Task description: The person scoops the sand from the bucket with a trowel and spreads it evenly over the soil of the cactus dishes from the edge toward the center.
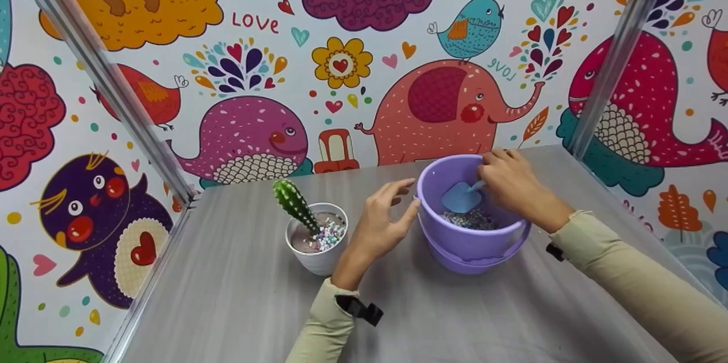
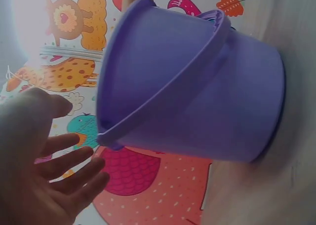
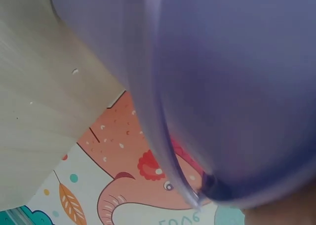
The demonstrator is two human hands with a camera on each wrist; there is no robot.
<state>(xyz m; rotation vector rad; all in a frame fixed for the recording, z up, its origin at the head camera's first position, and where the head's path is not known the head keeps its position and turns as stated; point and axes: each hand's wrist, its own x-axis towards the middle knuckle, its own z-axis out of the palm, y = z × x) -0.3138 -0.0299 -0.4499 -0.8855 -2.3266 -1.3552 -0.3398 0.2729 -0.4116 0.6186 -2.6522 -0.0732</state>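
A purple bucket [image 1: 472,252] with a hanging handle stands upright on the table, small pale pebbles [image 1: 471,219] at its bottom. My right hand [image 1: 515,184] reaches over the bucket's right rim and grips the handle of a small blue shovel [image 1: 462,198], whose blade is inside above the pebbles. In the right wrist view the bucket's wall hides most of that hand. My left hand [image 1: 382,221] is at the bucket's left rim, fingers spread and relaxed, holding nothing; the left wrist view shows the hand [image 2: 64,170] beside the rim.
Left of my left hand, a white pot [image 1: 316,260] holds a green cactus [image 1: 296,206], with colourful pebbles [image 1: 329,235] covering part of its brownish surface. The grey table [image 1: 227,295] ends at cartoon-printed wall panels [image 1: 341,124] joined by metal corner strips.
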